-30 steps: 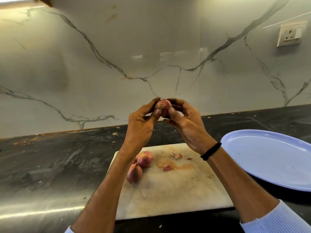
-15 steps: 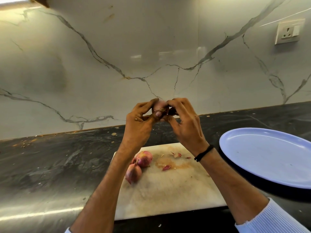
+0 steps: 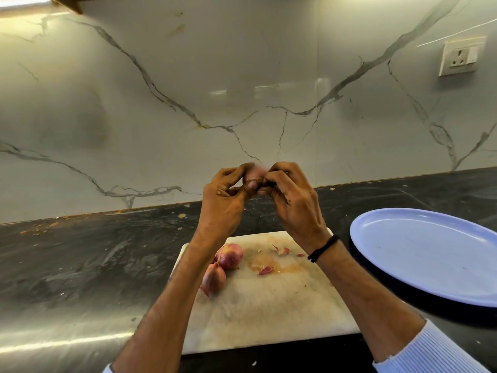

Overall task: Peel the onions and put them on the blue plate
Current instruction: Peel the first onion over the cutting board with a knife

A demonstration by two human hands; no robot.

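Both hands are raised above the far edge of the cutting board (image 3: pixel 269 313), holding one small onion (image 3: pixel 255 172) between them. The left hand (image 3: pixel 224 204) has its fingers and thumb curled round the onion's left side, and the right hand (image 3: pixel 294 201) pinches its right side with bent fingertips; the onion is blurred and mostly hidden by the fingers. A black band (image 3: pixel 322 248) circles the right wrist. Two unpeeled onions (image 3: pixel 222 266) lie touching each other on the left part of the board, partly behind the left forearm. Bits of peel (image 3: pixel 266 270) are scattered near the board's middle. The blue plate (image 3: pixel 430 251) sits on the dark counter (image 3: pixel 80 265) just right of the board. A wall socket (image 3: pixel 461 57) is mounted on the marble backsplash (image 3: pixel 161 90).
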